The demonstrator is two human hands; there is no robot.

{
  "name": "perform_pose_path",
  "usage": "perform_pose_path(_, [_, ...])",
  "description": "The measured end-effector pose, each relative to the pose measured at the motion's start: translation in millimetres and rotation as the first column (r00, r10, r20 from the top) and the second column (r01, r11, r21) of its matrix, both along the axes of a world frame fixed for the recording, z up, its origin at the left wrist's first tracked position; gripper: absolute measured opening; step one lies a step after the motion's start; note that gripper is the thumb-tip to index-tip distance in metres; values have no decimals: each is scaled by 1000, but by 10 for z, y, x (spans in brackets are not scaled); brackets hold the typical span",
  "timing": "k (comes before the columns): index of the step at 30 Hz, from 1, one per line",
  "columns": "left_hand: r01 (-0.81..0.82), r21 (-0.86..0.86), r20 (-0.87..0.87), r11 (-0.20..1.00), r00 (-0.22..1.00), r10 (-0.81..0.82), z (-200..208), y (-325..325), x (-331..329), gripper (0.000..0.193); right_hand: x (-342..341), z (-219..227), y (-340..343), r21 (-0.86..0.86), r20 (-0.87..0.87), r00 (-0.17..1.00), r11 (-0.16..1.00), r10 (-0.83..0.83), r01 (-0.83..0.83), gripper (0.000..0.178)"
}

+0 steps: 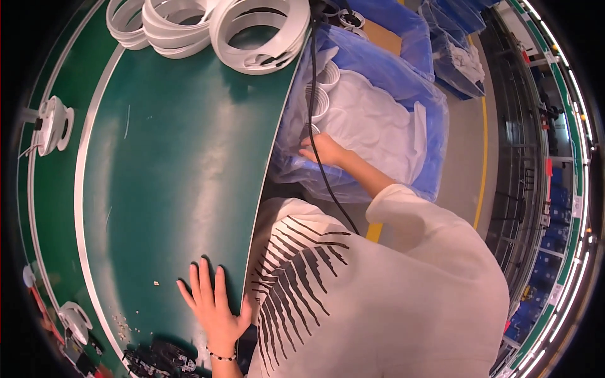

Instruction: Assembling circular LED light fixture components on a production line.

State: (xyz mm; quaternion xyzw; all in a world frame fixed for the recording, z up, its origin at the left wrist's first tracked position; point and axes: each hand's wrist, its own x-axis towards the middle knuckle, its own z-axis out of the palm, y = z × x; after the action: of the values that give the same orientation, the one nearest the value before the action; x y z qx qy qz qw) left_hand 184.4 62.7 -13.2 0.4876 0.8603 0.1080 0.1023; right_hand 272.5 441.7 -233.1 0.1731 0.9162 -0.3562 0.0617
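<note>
My left hand (217, 312) lies flat on the green work surface (183, 170) near its right edge, fingers spread, holding nothing. Over at the right, my right hand (324, 150) reaches into a blue bin (435, 120) lined with clear plastic. Its fingers are curled at the near side of a white ribbed ring (313, 130), which the hand partly hides. Two more such rings, a middle one (319, 103) and a far one (328, 75), stand in line beyond it. White sheeting (372, 120) covers much of the bin's contents.
Several large white ring housings (259, 34) stand at the surface's far end. A black cable (320, 160) hangs between surface and bin. Black parts (164, 360) and small crumbs lie near my left hand. White fixtures (55, 126) stand along the left side. Another blue-lined bin (403, 31) stands farther back.
</note>
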Motion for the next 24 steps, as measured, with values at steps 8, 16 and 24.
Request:
perform_pose_path(8, [-28,-12,104,1000,994,30,81,-155,62,61,-269,-1396,395,54,589,571,677,572,-734,30])
perform_pose_path(16, [-11,94,173,996,985,-6,38,-251,84,61,-115,-1372,377,-9,607,621,786,496,-618,34])
perform_pose_path(24, [24,106,137,994,990,-39,27,-235,121,65,-13,-1056,640,-320,664,580,881,472,-350,44])
